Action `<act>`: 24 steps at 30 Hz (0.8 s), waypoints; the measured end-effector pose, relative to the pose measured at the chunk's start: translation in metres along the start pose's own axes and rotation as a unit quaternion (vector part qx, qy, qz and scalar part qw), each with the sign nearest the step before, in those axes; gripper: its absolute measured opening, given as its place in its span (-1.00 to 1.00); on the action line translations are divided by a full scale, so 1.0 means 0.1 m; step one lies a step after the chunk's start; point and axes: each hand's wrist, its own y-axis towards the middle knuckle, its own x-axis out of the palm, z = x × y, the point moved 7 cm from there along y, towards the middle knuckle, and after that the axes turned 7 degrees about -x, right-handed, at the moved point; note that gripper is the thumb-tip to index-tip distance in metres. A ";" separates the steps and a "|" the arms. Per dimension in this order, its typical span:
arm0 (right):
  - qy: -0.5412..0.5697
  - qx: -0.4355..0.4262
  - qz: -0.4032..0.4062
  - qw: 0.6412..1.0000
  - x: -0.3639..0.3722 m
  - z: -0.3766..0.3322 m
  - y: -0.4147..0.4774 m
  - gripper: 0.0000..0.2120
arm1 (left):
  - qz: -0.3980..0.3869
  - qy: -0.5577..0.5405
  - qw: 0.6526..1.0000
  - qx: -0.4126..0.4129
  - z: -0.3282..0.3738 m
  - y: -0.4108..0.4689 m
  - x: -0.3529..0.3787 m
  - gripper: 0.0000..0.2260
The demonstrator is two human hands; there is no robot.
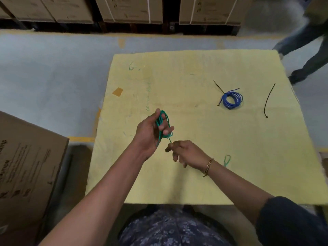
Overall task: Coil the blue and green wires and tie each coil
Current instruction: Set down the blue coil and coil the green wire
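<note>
My left hand (150,132) holds a coil of green wire (164,126) looped around its fingers, above the yellow table top (195,174). Just below it, my right hand (184,153) pinches the free end of the green wire. A blue wire coil (231,100) lies on the table at the far right, with a black cable tie (218,87) fastened on its left side. A second, loose black cable tie (268,100) lies further right.
A large cardboard box (26,166) stands left of the table. Stacked cartons (124,9) line the far wall. Another person's legs (305,55) are at the table's far right corner. Green pen marks (227,160) show on the table top.
</note>
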 end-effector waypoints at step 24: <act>0.051 -0.029 0.153 0.987 -0.47 0.36 0.38 -0.73 | -0.116 -0.182 0.964 -0.157 -0.59 0.19 0.18 -0.66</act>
